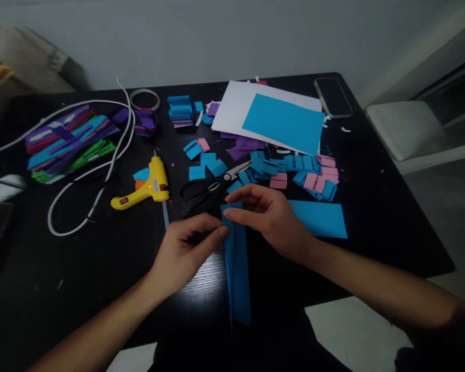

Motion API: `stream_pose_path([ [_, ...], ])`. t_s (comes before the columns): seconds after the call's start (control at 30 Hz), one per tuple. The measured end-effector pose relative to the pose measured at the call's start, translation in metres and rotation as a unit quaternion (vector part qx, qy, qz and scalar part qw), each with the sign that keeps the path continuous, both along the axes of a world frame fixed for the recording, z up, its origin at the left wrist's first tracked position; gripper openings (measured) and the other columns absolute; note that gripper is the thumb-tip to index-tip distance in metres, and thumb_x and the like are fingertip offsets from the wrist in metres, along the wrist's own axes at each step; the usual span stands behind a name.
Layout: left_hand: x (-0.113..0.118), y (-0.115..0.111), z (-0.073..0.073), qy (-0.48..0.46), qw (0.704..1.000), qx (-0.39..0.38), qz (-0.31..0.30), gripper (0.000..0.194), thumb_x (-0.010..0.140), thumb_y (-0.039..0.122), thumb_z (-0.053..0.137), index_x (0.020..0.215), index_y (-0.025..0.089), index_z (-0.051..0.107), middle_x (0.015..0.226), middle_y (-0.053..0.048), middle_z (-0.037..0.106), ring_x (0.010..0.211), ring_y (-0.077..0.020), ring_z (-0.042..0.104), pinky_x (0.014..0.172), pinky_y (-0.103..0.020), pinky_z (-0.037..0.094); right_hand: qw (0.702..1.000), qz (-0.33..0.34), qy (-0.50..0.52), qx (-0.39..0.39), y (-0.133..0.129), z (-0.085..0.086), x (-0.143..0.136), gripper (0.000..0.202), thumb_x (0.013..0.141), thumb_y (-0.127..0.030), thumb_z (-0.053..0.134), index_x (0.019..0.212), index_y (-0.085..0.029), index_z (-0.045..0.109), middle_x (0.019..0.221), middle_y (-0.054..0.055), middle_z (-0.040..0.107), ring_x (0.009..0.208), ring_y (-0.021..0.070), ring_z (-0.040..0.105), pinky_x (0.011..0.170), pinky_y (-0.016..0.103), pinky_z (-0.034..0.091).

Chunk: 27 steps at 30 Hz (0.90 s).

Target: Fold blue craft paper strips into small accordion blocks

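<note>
A long blue paper strip (pixel 241 279), creased lengthwise, hangs between my hands at the table's near edge. My left hand (pixel 191 245) pinches its left edge between thumb and forefinger. Higher up, my right hand (pixel 269 214) grips the strip's top end, thumb in front and fingers behind. Another blue strip (pixel 321 219) lies flat behind my right wrist. Scissors with black handles (pixel 199 191) rest just beyond my hands, blades partly among small folded blue papers (pixel 263 164). Folded pink pieces (pixel 321 182) lie to their right.
A yellow glue gun (pixel 149 186) with a glue stick in it lies left, near a looped white cable (pixel 101 194). Colored strips (pixel 70 139), a tape ring (pixel 144 98), a blue sheet (pixel 282 124) on white paper (pixel 232 103), and a phone (pixel 333 97) are farther back.
</note>
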<state>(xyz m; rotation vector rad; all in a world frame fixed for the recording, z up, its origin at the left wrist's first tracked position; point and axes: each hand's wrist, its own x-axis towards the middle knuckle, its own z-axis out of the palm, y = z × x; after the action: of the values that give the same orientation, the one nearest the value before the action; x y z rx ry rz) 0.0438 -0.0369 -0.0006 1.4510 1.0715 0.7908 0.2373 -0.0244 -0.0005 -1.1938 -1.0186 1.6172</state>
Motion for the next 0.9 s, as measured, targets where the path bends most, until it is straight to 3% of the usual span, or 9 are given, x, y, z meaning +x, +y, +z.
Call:
stream_pose_path([
  [0.2,-0.005,0.001,0.001,-0.013,0.999,0.026,0.017,0.014,0.092,0.016,0.069,0.079,0.017,0.074,0.064,0.002,0.072,0.056,-0.0098,0.069,0.054,-0.016,0.054,0.999,0.046,0.008,0.023,0.010,0.008,-0.009,0.025,0.076,-0.030,0.090,0.095,-0.020,0.078,0.088,0.001,0.076,0.083,0.0146,0.071,0.075,0.027,0.055],
  [0.3,-0.013,0.006,0.002,0.017,0.995,0.103,0.001,0.014,0.094,0.018,0.070,0.080,0.018,0.074,0.063,0.003,0.072,0.056,-0.0094,0.067,0.054,-0.017,0.052,0.997,0.063,-0.003,0.037,0.016,0.015,-0.010,0.024,0.076,-0.029,0.090,0.094,-0.020,0.078,0.086,0.001,0.076,0.080,0.0150,0.071,0.073,0.028,0.055],
  [0.4,-0.026,0.011,0.003,0.043,0.979,0.192,0.053,0.005,0.093,0.018,0.073,0.089,0.019,0.076,0.071,0.002,0.075,0.060,-0.0097,0.069,0.059,-0.019,0.054,0.996,0.080,-0.012,0.046,0.020,0.020,-0.010,0.023,0.075,-0.028,0.091,0.093,-0.020,0.079,0.085,0.001,0.076,0.078,0.0151,0.071,0.070,0.028,0.055],
  [0.5,-0.034,0.015,0.004,0.037,0.960,0.260,0.097,0.020,0.090,0.013,0.076,0.108,0.021,0.077,0.090,0.000,0.080,0.075,-0.0124,0.074,0.072,-0.024,0.060,0.993,0.105,-0.023,0.054,0.021,0.022,-0.009,0.023,0.075,-0.026,0.091,0.095,-0.021,0.079,0.084,0.000,0.075,0.075,0.0138,0.069,0.066,0.026,0.053],
  [0.6,-0.037,0.017,0.005,0.051,0.942,0.326,0.067,0.026,0.087,0.008,0.079,0.108,0.023,0.078,0.097,-0.001,0.081,0.087,-0.0155,0.076,0.080,-0.028,0.061,0.990,0.130,-0.023,0.043,0.021,0.022,-0.009,0.025,0.075,-0.027,0.091,0.095,-0.020,0.078,0.082,0.000,0.073,0.071,0.0123,0.066,0.061,0.024,0.051],
  [0.9,-0.036,0.016,0.006,0.060,0.941,0.331,0.040,0.023,0.087,0.004,0.077,0.101,0.022,0.079,0.092,0.000,0.080,0.085,-0.0154,0.076,0.078,-0.028,0.061,0.985,0.169,-0.028,0.010,0.021,0.024,-0.007,0.036,0.075,-0.031,0.092,0.102,-0.018,0.072,0.071,-0.003,0.068,0.061,0.0111,0.063,0.056,0.023,0.047],
])
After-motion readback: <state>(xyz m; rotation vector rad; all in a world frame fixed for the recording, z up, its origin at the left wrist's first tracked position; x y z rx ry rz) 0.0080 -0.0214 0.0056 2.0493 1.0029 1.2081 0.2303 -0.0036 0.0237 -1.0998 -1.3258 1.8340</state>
